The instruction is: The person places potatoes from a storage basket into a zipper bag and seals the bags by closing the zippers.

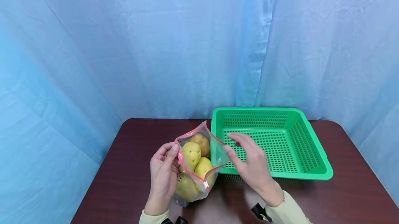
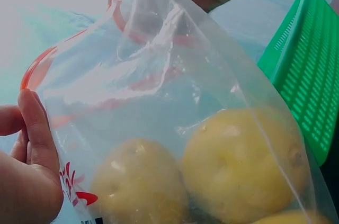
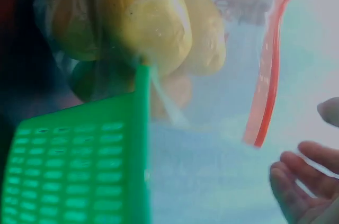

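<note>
A clear zip bag (image 1: 219, 151) with a red-edged mouth stands open on the table, holding several yellow potatoes (image 1: 191, 154). My left hand (image 1: 163, 173) pinches the bag's left rim between thumb and fingers. In the left wrist view, two large potatoes (image 2: 243, 166) show through the plastic, with red print beside the fingers. My right hand (image 1: 254, 163) hovers at the bag's right corner, thumb and fingers spread apart. The right wrist view has its fingertips (image 3: 283, 181) a short way from the red zip strip (image 3: 267, 86), with nothing between them.
A green perforated basket (image 1: 316, 175) sits right of the bag, its left wall close beside the plastic; the right forearm reaches past its near edge. The dark brown table (image 1: 124, 168) extends to both sides. A light blue curtain (image 1: 187, 44) hangs behind.
</note>
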`<state>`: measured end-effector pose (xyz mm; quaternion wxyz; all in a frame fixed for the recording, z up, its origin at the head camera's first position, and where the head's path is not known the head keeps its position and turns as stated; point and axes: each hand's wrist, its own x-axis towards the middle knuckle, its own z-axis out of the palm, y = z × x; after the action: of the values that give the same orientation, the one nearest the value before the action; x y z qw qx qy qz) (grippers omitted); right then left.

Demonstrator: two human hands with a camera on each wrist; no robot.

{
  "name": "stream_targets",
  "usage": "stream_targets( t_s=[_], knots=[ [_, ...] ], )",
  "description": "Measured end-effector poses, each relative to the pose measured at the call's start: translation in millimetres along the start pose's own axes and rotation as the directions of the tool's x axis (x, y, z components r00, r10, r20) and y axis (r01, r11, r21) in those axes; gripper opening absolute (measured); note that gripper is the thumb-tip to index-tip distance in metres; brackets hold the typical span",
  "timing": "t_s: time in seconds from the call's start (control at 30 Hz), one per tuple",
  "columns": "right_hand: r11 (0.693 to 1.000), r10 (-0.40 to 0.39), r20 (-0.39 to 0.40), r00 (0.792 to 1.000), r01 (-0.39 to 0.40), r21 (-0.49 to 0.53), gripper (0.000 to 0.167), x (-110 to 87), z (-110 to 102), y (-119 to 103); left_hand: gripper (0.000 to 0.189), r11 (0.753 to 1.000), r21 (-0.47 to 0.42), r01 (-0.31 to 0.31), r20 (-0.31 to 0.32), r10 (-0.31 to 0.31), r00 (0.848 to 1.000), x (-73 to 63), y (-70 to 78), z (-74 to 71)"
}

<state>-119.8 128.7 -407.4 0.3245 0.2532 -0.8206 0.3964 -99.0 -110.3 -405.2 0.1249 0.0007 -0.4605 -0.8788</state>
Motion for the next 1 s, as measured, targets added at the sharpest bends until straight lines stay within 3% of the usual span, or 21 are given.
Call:
stream_targets(
  t_s=[0.03, 0.1, 0.2, 0.27, 0.33, 0.47, 0.8, 0.9, 1.0],
  knots=[
    [0.998, 0.069, 0.029, 0.997, -0.069, -0.003, 0.032, -2.0, -3, 2, 0.015, 1.0, 0.003, -0.001, 0.0, 0.001, 1.0, 0.0, 0.3, -0.2],
    [0.976, 0.213, 0.111, 0.971, -0.216, 0.009, 0.032, -4.9, -6, 4, 0.015, 1.0, 0.007, 0.002, -0.003, -0.002, 1.0, -0.2, 0.8, -0.6],
    [0.916, 0.382, 0.236, 0.893, -0.401, 0.033, 0.031, -6.8, -5, 6, 0.014, 1.0, 0.012, 0.009, -0.015, -0.009, 1.0, -0.9, 1.2, -1.3],
    [0.893, 0.423, 0.271, 0.865, -0.448, 0.036, 0.026, -6.1, -4, 6, 0.014, 1.0, 0.011, 0.01, -0.022, -0.01, 1.0, -1.8, 1.7, -1.7],
    [0.895, 0.421, 0.265, 0.867, -0.445, 0.037, 0.019, -3.8, -1, 5, 0.014, 1.0, 0.012, 0.007, -0.025, -0.006, 1.0, -2.7, 2.3, -2.1],
    [0.909, 0.383, 0.226, 0.896, -0.409, 0.081, 0.016, 6.4, 4, -1, 0.013, 1.0, 0.023, -0.009, -0.025, 0.009, 1.0, -5.7, 5.1, -2.2],
    [0.901, 0.316, 0.249, 0.916, -0.371, 0.223, 0.022, 44.8, 19, -26, 0.01, 0.999, 0.016, -0.029, -0.052, 0.03, 0.998, -18.4, 17.3, 0.3],
    [0.898, 0.298, 0.281, 0.912, -0.368, 0.243, 0.021, 52.2, 24, -29, 0.01, 1.0, 0.01, -0.021, -0.037, 0.022, 0.999, -21.2, 16.8, 0.3],
    [0.882, 0.304, 0.344, 0.888, -0.4, 0.252, 0.022, 53.1, 29, -26, 0.009, 1.0, 0.022, 0.004, -0.02, -0.003, 1.0, -20.6, 13.6, -1.6]
  ],
)
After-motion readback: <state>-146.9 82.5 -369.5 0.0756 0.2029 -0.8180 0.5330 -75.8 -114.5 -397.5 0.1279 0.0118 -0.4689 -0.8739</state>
